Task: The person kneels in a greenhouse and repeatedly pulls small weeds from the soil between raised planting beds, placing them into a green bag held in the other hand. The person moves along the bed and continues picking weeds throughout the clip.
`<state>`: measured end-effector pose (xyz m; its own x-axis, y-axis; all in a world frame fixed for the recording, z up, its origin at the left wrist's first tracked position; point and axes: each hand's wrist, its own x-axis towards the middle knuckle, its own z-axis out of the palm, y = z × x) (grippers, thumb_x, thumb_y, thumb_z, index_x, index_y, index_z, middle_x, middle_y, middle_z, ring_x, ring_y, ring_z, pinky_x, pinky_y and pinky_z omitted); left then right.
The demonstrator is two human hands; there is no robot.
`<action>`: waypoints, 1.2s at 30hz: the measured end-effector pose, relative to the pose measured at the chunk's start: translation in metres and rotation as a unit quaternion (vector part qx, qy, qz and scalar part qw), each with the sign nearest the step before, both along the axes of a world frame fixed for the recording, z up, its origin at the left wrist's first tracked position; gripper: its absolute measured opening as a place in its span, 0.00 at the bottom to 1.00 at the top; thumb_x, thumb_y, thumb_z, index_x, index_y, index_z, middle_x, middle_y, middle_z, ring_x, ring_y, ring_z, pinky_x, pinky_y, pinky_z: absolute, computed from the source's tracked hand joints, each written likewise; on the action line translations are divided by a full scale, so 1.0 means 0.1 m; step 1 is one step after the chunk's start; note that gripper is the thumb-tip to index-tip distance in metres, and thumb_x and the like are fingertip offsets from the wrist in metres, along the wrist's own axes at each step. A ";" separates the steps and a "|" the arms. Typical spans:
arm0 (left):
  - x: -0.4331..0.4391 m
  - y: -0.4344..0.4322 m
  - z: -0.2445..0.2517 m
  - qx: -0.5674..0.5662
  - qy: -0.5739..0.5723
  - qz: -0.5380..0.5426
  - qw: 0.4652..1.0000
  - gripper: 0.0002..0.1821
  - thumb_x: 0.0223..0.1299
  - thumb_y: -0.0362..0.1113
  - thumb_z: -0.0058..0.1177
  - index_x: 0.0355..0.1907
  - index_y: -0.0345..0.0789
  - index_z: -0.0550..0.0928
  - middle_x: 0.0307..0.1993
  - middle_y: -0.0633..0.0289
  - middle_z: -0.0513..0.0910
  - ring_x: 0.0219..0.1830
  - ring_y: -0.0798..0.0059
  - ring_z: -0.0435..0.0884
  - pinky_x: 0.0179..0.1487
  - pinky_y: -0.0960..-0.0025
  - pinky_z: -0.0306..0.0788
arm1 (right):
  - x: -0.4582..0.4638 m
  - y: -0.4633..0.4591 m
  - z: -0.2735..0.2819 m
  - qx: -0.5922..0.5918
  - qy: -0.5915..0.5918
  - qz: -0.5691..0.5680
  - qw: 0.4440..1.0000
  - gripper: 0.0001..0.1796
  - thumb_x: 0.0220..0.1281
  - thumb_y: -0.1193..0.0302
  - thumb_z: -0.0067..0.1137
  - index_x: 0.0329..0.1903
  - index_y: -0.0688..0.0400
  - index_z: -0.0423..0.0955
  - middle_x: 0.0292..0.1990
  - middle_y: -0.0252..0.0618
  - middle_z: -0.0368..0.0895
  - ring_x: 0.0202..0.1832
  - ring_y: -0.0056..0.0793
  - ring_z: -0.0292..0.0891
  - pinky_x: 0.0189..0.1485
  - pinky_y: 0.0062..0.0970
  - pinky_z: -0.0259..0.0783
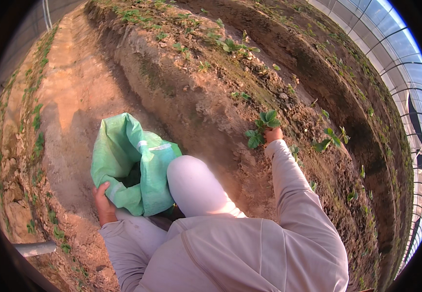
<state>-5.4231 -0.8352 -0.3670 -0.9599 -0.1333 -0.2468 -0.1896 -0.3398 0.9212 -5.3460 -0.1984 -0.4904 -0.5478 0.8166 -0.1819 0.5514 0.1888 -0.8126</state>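
My left hand (104, 203) grips the lower left rim of a green woven plastic sack (156, 182), which stands with its mouth gaping beside my raised knee. On the right my arm is stretched out over a raised soil bed (203, 120). There my right hand (273, 135) is closed at a small plant with toothed green leaves (255, 138), which looks like a strawberry plant. The leaves partly cover the fingers, and the stem in them is hidden. The inside of the sack is dark, so its contents cannot be made out.
A trodden furrow (72, 84) runs along the left of the bed. More low leafy plants (329, 140) grow on the bed, and further planted rows lie on both sides. A grey pipe (35, 249) juts in at the lower left. The ribbed greenhouse wall (404, 54) curves along the right.
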 end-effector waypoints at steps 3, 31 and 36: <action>0.01 0.01 0.01 0.000 -0.004 0.001 1.000 0.17 0.46 0.31 0.54 0.42 0.29 0.77 0.36 0.57 0.79 0.38 0.66 0.79 0.44 0.65 0.72 | -0.03 0.08 -0.02 -0.053 0.014 0.027 0.998 0.13 0.52 0.84 0.58 0.42 0.63 0.74 0.33 0.41 0.81 0.30 0.30 0.75 0.28 0.30 0.70; -0.09 0.07 -0.03 -0.006 -0.018 -0.023 1.000 0.19 0.46 0.31 0.54 0.45 0.30 0.75 0.38 0.56 0.79 0.40 0.63 0.79 0.46 0.63 0.73 | -0.27 0.32 0.10 0.060 -0.217 0.176 0.958 0.13 0.47 0.75 0.60 0.38 0.66 0.74 0.24 0.47 0.80 0.30 0.46 0.79 0.33 0.40 0.73; -0.09 0.09 -0.03 -0.013 -0.023 -0.027 0.999 0.19 0.46 0.32 0.55 0.44 0.29 0.75 0.38 0.56 0.79 0.40 0.64 0.79 0.46 0.64 0.72 | -0.27 0.25 0.20 0.222 -0.267 0.224 0.911 0.16 0.45 0.69 0.61 0.37 0.65 0.75 0.32 0.54 0.81 0.37 0.51 0.78 0.39 0.40 0.73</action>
<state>-5.4324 -0.8267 -0.3703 -0.9537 -0.0888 -0.2872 -0.2485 -0.3051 0.9193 -5.3726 -0.1729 -0.4708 -0.7741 0.5912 -0.2265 0.6326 0.7365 -0.2395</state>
